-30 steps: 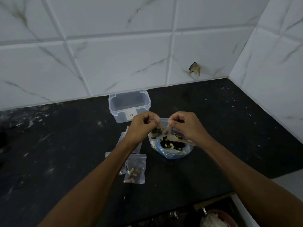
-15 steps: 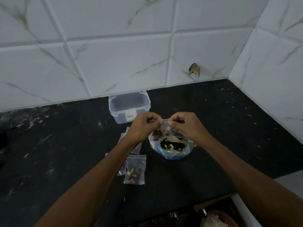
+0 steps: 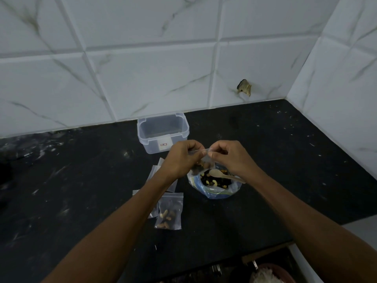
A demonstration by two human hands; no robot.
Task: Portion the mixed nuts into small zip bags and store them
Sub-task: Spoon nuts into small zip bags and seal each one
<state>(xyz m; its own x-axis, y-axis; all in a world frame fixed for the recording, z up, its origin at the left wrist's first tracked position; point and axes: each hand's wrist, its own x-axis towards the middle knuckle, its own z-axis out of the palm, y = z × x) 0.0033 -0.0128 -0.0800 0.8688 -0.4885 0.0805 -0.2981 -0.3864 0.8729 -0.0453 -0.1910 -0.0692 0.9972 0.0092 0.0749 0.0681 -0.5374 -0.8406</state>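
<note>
Both hands up over the table, pinching the top strip of a small zip bag [image 3: 204, 160] w/ nuts in its lower half. Left hand [image 3: 181, 158] fingers [image 3: 199, 153] are clamped on the strip's left end, right hand [image 3: 230, 158] fingers [image 3: 212, 154] clamped on its right end; thumb tips almost meet at the middle, bag hangs just below them.

Handling, my read: bag is thin, soft, floppy film, light even loaded, prob a bit slick. Nuts are hard, loose, shift the weight to the bottom. Best hold is the stiffer zip rail at the top, as now; squeezing the belly would push nuts up into the seal. Looks like the sealing step, can't tell if the zip is fully closed.

Directly under the fingers: big open bag of mixed nuts [image 3: 214, 184] w/ a wooden spoon [image 3: 222, 175] lying across it. Below and left of the left fingers, near the forearm: one filled small bag [image 3: 169, 211] lying flat, plus a few empty small bags [image 3: 157, 170] partly hidden by the arm. Just beyond the left fingers: clear plastic container [image 3: 163, 131], lid off, nothing seen inside, likely the storage spot.

Table [image 3: 81, 180] is dark stone, speckled, smeared w/ pale marks. White marble-look wall tiles [image 3: 142, 78] behind and to the right, corner w/ a chipped hole [image 3: 244, 87] in one tile. Light is dim
</note>
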